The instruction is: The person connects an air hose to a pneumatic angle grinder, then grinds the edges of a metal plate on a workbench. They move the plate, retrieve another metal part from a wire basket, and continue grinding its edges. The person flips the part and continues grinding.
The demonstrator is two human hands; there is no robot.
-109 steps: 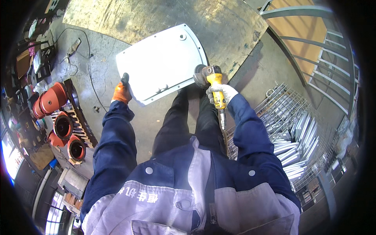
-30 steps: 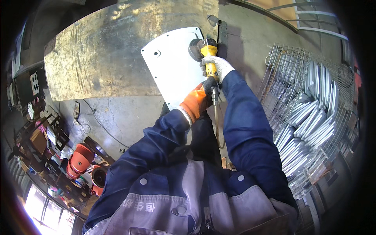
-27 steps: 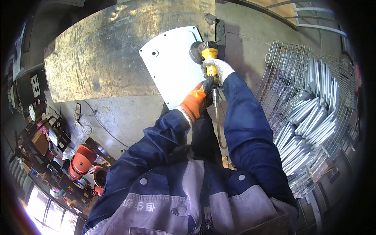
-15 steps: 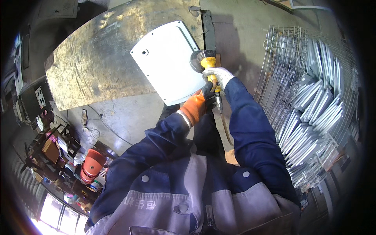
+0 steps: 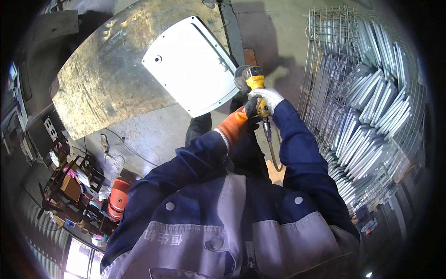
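Observation:
A yellow air sander (image 5: 255, 83) with a dark round disc is held at the right edge of a white panel (image 5: 190, 69). My right hand (image 5: 269, 98), in a white glove, is wrapped round the sander's body. My left hand (image 5: 237, 123), in an orange glove with dark fingers, closes on the tool's lower part from the left; some of its fingertips are hidden. The panel has small holes along its edges and one larger round hole. It lies over the table's right side, and its near corner overhangs. Whether the disc touches the panel cannot be made out.
The worn table (image 5: 111, 74) stands ahead to the left. An air hose (image 5: 274, 156) loops down from the sander. At right, a wire cage (image 5: 320, 60) holds stacked pale panels (image 5: 371, 97). Red plastic containers (image 5: 119, 197) and clutter stand at lower left; a cable (image 5: 134, 153) crosses the floor.
The sander and both hands have moved right and toward me along the panel's right edge, so the disc sits farther out. The whole view has also shifted slightly.

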